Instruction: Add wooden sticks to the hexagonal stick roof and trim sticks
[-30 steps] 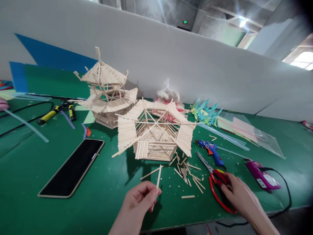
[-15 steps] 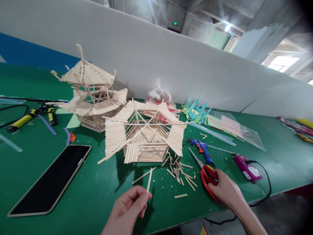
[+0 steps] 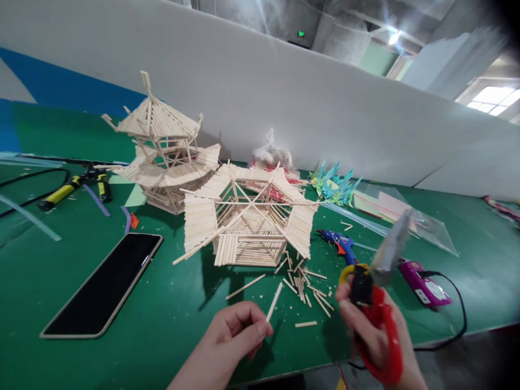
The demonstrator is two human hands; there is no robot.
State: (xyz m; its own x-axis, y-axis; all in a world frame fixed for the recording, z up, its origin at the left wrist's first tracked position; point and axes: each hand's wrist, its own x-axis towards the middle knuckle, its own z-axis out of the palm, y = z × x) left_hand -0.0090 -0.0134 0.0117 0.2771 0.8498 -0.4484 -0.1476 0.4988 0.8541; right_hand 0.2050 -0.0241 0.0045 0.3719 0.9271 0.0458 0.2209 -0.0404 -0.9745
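Between thumb and fingers, my left hand (image 3: 239,338) pinches a thin wooden stick (image 3: 274,302) that points up and to the right. Red-handled scissors (image 3: 379,325) are gripped in my right hand (image 3: 365,325), raised off the table with the blades tilted up and blurred. Just beyond my left hand stands a partly roofed wooden stick model (image 3: 252,252), with one roof panel only partly covered at its front. Cut stick pieces (image 3: 303,281) lie scattered to the right of it. A longer loose stick (image 3: 245,286) rests on the table in front.
A taller stick pagoda (image 3: 162,173) stands behind at left. A phone (image 3: 103,287) lies on the green table (image 3: 162,357). To the right are a blue glue gun (image 3: 339,244), a purple power strip (image 3: 424,284) with a cord, and blue-green folded paper (image 3: 335,184). Yellow-handled pliers (image 3: 65,192) lie far left.
My right hand has picked the scissors up off the table and turned their blades upward. My left hand has shifted right with its stick, now more tilted. The view has moved slightly.
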